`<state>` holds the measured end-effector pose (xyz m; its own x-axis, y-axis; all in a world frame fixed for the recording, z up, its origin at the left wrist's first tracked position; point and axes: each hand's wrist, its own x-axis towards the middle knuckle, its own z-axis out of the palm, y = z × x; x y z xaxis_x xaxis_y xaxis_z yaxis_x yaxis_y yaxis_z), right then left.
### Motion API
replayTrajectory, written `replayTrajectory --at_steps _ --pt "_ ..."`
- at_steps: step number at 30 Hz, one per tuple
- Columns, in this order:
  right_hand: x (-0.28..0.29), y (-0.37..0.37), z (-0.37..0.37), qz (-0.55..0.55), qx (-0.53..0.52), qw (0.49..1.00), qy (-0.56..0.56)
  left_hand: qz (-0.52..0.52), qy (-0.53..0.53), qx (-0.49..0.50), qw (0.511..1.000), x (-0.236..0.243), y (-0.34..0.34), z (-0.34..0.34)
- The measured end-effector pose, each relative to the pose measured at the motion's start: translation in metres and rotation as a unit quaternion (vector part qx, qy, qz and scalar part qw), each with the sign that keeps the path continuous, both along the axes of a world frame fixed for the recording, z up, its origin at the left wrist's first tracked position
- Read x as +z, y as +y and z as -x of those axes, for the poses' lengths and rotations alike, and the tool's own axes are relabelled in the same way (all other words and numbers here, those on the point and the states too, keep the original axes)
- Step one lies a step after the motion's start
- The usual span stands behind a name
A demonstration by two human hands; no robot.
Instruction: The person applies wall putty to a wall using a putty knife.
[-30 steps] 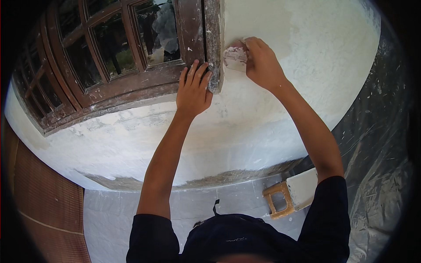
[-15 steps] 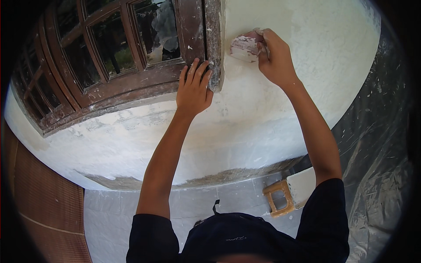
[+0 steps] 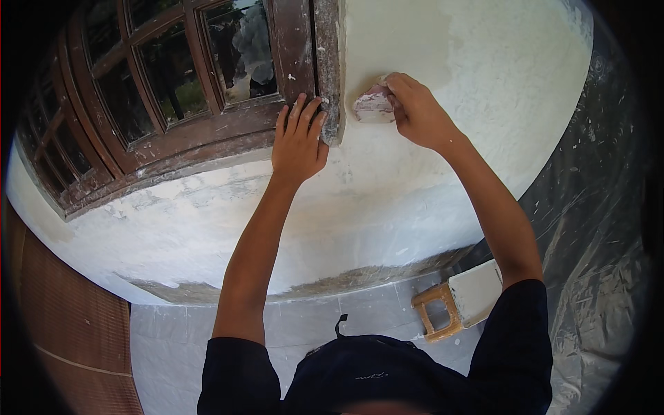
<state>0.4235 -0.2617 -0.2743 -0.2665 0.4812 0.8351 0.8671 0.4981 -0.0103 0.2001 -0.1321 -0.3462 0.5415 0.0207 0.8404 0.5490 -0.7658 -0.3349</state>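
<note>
A flat putty scraper (image 3: 374,108), smeared with white filler, lies against the off-white wall (image 3: 394,183) just right of the window frame. My right hand (image 3: 423,116) grips it by its upper right side, fingers pinched round it. Spread over the lower right corner of the brown wooden window frame (image 3: 242,123), my left hand (image 3: 299,146) rests open with its fingertips on the wood. White specks dot its fingers. The scraper's far side is hidden from me.
Below, a small wooden stool (image 3: 437,311) stands beside a pale, filler-smeared board or container (image 3: 476,294) on the grey tiled floor (image 3: 304,321). Dark plastic sheeting (image 3: 588,277) hangs at the right. A brown woven panel (image 3: 76,318) stands at the left.
My right hand has drawn the scraper down the wall and slightly left, nearer the level of my left hand. My left hand stays on the window frame.
</note>
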Motion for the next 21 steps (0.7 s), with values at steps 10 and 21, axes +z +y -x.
replayTrajectory --at_steps 10,21 --pt "-0.035 0.003 0.000 -0.119 -0.031 0.982 0.146 -0.001 0.002 0.016 1.000 0.000 -0.002 0.000" --pt "-0.060 0.020 0.038 -0.109 -0.088 0.952 0.272 -0.001 0.003 0.008 1.000 0.001 0.000 0.000"
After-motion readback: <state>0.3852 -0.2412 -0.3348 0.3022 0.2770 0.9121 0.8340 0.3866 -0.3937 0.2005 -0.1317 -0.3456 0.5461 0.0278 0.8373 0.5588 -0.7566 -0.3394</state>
